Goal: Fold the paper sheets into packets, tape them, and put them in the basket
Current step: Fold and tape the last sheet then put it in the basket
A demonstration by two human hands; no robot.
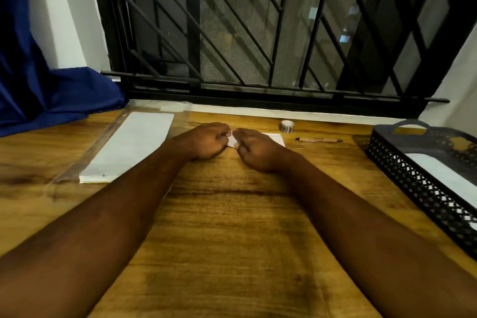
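White folded paper sheet [233, 140] lies at twelve o'clock on the wooden table [232, 214], both grips pinched on it: left hand [206, 140], right hand [255, 150]. Uneven pressure could skew the crease; black lattice plastic basket [418, 183] waits at three o'clock.

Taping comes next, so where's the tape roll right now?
The tape roll stands on the table's far edge, right of centre, just beyond the right hand and left of the pen.
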